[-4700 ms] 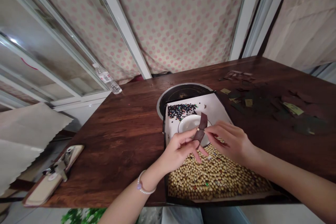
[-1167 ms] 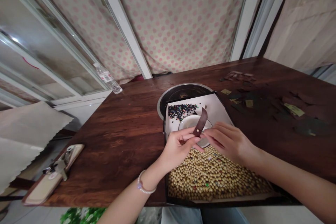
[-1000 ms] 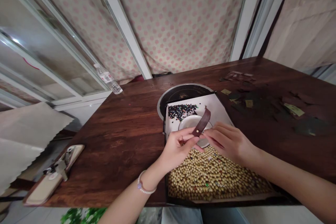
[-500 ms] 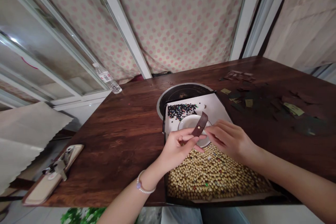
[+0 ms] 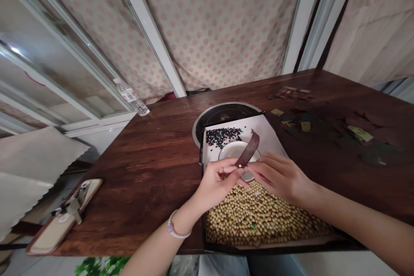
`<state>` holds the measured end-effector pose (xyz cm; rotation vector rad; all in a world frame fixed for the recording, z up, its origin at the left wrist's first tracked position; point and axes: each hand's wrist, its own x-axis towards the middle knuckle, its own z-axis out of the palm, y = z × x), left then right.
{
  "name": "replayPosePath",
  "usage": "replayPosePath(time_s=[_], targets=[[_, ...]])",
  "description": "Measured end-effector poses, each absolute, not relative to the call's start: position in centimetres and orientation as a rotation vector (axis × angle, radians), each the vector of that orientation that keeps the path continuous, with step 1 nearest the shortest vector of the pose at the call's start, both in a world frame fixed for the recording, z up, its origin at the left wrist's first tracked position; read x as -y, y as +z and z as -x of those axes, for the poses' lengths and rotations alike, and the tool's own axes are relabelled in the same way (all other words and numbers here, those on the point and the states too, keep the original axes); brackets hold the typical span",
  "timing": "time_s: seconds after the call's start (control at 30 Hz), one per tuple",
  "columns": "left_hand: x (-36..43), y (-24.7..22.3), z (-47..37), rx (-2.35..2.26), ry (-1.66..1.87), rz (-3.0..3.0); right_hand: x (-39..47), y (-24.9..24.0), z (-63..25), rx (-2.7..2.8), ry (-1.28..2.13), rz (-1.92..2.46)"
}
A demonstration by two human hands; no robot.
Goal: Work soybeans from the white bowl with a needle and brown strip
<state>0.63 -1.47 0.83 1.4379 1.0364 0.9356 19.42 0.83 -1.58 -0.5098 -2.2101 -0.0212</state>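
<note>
A dark brown strip stands tilted above a white bowl, its lower end pinched between the thumb and fingers of my left hand. One small pale bead shows at that lower end. My right hand is closed, its fingertips meeting the strip's lower end beside the bead; whatever they pinch is too small to make out. Below both hands, many pale gold beads fill the near part of a black-edged tray. Small black beads lie in its far left corner.
Behind the tray is a round black plate. Brown and green scraps with yellow labels lie on the table at the right. A plastic bottle is at the back left, and a beige board with metal items at the near left.
The strip has shifted upward in my left hand, so more of it stands above the fingers. The bead now sits lower, at my fingertips, and my right hand has moved slightly left to meet it.
</note>
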Motion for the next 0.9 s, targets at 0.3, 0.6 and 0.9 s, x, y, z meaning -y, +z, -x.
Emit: replayPosePath(time_s=[0.3, 0.6, 0.9], targets=[[1.66, 0.77, -0.72, -0.987, 0.936, -1.418, -0.64, -1.66, -19.42, 2.017, 0.063, 0.509], [1.82, 0.83, -0.81, -1.017, 0.903, -1.431, -0.58, -2.21, -19.4, 1.995, 0.04, 0.484], [1.87, 0.89, -0.8, -0.971, 0.86, -1.51, -0.07, -2.03, -19.83, 1.941, 0.013, 0.464]])
